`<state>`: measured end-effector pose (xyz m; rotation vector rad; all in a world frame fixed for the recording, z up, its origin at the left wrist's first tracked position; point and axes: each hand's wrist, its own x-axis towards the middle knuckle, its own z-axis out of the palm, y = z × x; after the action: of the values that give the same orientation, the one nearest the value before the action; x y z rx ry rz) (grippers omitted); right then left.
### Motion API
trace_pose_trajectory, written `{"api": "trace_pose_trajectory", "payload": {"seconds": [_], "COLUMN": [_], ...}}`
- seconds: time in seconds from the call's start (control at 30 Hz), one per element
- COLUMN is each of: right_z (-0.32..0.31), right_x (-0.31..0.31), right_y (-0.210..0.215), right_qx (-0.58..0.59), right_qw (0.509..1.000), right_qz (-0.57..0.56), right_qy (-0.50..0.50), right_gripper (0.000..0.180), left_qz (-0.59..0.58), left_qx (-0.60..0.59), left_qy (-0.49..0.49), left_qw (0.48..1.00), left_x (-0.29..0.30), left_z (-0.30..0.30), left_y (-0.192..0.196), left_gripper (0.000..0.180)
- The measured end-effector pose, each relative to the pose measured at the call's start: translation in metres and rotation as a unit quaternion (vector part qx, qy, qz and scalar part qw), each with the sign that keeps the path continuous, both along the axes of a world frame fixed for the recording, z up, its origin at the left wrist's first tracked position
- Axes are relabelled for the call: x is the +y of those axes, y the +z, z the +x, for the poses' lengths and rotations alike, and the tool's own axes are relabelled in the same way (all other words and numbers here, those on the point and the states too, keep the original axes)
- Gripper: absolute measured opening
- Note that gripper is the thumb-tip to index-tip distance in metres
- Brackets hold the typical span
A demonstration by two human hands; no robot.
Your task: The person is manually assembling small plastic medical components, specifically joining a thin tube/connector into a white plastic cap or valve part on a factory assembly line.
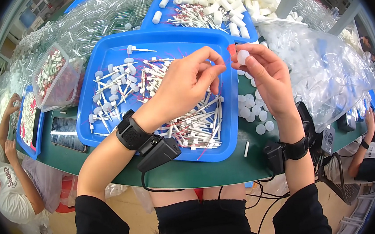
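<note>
Three blue trays (101,53), two hands (185,86)

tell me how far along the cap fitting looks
Done: many white capped sticks lie in the blue plastic tray. In hand: the right hand pinches a round white cap; the left hand meets it. Left: loose white caps on the green table.

Tray (101,48) of stick parts (188,126) ahead – loose caps (251,111) right of it, perhaps a second tray (161,17) behind
</note>
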<state>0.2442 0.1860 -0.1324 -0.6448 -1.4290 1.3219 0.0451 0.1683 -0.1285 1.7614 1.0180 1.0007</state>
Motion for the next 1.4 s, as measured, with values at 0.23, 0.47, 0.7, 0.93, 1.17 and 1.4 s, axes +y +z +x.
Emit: {"api": "trace_pose_trajectory", "payload": {"seconds": [0.23,0.47,0.7,0.93,1.17,1.4], "right_z": [0.0013,0.0013,0.0019,0.0009,-0.0001,-0.0031], "right_x": [-0.0021,-0.0015,0.0001,-0.0026,-0.0019,-0.0040], "right_y": [0.0017,-0.0001,-0.0024,-0.0015,-0.0035,-0.0027], "right_qx": [-0.058,-0.077,-0.094,-0.179,-0.214,-0.219], "right_qw": [0.997,0.996,0.993,0.973,0.958,0.960], "right_qz": [0.044,0.049,0.072,0.138,0.176,0.166], "right_qy": [0.015,0.014,-0.001,-0.044,-0.069,-0.062], "right_gripper": [0.028,0.029,0.028,0.026,0.027,0.027], "left_qz": [0.057,0.164,0.296,0.382,0.397,0.389], "left_qx": [-0.026,0.096,0.195,0.235,0.269,0.280], "left_qy": [-0.023,0.058,0.104,0.130,0.144,0.125], "left_qw": [0.998,0.980,0.929,0.884,0.866,0.869], "left_x": [0.0019,0.0021,-0.0021,-0.0019,-0.0031,-0.0051], "left_z": [0.0013,-0.0017,-0.0014,-0.0008,-0.0018,-0.0009], "left_y": [-0.0034,-0.0011,-0.0008,-0.0045,-0.0049,-0.0069], "left_gripper": [0.009,0.009,0.006,0.004,0.005,0.008]}}
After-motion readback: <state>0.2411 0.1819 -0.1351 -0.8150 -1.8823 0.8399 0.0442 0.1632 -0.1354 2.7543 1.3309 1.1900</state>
